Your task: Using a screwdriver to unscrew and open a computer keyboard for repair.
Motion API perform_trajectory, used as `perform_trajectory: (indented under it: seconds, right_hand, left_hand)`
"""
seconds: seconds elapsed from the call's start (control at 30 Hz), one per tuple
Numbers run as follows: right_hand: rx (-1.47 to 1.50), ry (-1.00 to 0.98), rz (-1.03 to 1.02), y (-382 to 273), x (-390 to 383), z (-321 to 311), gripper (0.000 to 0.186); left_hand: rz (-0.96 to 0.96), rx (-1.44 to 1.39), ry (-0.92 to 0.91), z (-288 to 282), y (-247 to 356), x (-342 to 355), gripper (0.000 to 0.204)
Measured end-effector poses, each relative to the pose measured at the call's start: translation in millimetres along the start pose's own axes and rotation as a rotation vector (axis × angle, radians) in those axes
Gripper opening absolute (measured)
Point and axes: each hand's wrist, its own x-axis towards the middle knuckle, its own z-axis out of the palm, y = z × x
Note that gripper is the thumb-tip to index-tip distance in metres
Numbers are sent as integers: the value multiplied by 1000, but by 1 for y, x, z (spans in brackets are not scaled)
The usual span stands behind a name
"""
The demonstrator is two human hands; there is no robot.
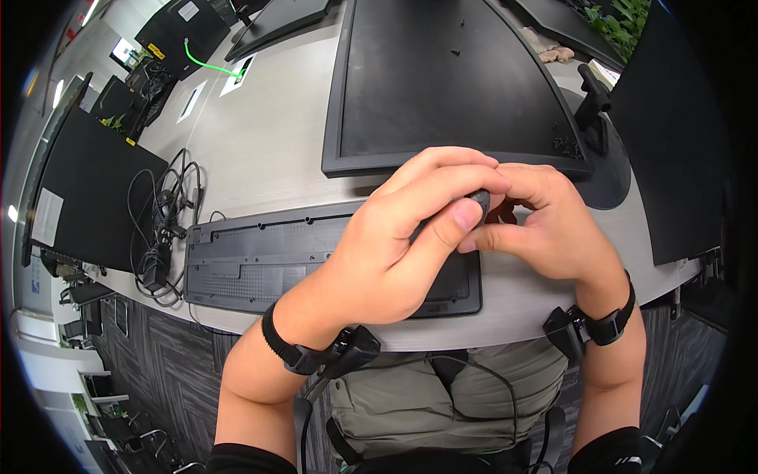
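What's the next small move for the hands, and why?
Probably draw the left hand and right hand slightly toward the body, keeping hold of the mostly hidden dark object: loose screws lie on the framed black panel just beyond.

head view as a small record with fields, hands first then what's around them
left hand: curled round a dark piece, mostly hidden
right hand: fingers bent in close to the left hand's; its grip is hidden
wrists: black straps on both
near hands: black shell, flat on the desk, partly hidden by the left hand and forearm
beyond hands: black panel, lying flat, small dark bits in its near right corner
left of shell: tangled black cables
far left: green cable
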Motion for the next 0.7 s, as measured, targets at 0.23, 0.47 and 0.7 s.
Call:
perform_trajectory:
  seconds: [0.23, 0.47, 0.7]
  right_hand:
    - [95, 9, 39, 4, -1, 5, 21]
    - [84, 8, 49, -3, -2, 3, 21]
    - [-10, -36, 74, -7, -1, -3, 17]
  left_hand:
    - [20, -49, 19, -2, -5, -2, 29]
    - [56, -20, 43, -3, -9, -1, 26]
    - [-54, -13, 61, 0, -2, -1, 26]
